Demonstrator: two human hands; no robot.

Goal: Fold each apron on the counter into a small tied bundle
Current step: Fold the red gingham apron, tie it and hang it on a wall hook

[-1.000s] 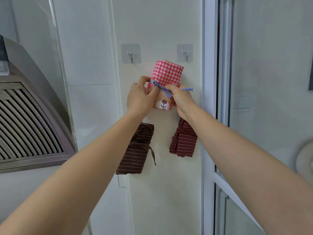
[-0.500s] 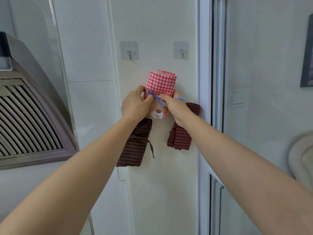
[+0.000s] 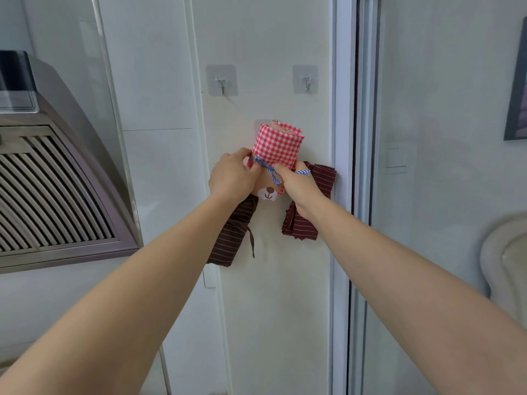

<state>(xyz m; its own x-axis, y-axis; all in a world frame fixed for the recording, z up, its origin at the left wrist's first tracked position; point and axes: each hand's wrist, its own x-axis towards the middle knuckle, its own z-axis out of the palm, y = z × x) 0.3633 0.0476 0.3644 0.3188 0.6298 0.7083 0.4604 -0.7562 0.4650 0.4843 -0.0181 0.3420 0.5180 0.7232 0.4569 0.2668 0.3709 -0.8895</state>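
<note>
1. The red bundle (image 3: 278,146), a folded red-and-white check apron, is held up against the cream wall (image 3: 271,295) at the centre of the frame, below two hooks.
2. A blue-and-white striped tie (image 3: 268,170) crosses the bundle's lower part. A bear face (image 3: 268,193) shows below it, between the two hands.
3. The left hand (image 3: 232,178) is curled at the bundle's left edge, with its fingertips pinching the tie there.
4. The right hand (image 3: 299,185) is curled at the bundle's lower right and grips the tie. A short tie end sticks out to the right past its fingers.
5. Two brown striped bundles hang on the wall behind the wrists: the left one (image 3: 228,240) with a dangling strap, the right one (image 3: 302,226) partly hidden by the right hand.
6. The hooks (image 3: 222,81) (image 3: 306,80) sit on clear plates in the upper centre, and both are bare.
7. A steel hood (image 3: 57,195) fills the left of the frame.
8. A white door frame (image 3: 342,138) runs down right of centre, and a wall switch (image 3: 396,158) is further right.
</note>
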